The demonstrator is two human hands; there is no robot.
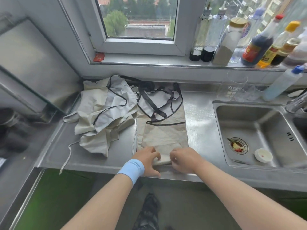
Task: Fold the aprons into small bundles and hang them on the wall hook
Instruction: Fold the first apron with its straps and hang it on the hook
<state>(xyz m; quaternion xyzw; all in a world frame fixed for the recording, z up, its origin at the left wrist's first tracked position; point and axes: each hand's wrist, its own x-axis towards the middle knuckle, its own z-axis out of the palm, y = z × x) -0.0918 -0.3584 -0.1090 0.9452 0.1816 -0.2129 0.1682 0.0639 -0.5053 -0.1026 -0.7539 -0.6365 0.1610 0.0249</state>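
Note:
A beige apron [163, 135] with black trim lies folded into a long strip on the steel counter [199, 117], its black straps piled on its far end. Its near end is rolled up into a small thick fold. My left hand [148, 161], with a blue wristband, grips the left side of that roll, fingers curled over it. My right hand [183, 159] pinches the right side of the roll. To the left lies a crumpled heap of other beige and white aprons [103, 117], ties trailing over the counter's front edge. No wall hook is in view.
A steel sink [249, 130] with a white lid and food scraps sits to the right. Glasses [235, 87] and a bottle [282, 82] stand behind it. Several sauce bottles [255, 44] line the windowsill. A metal appliance [29, 67] fills the left side.

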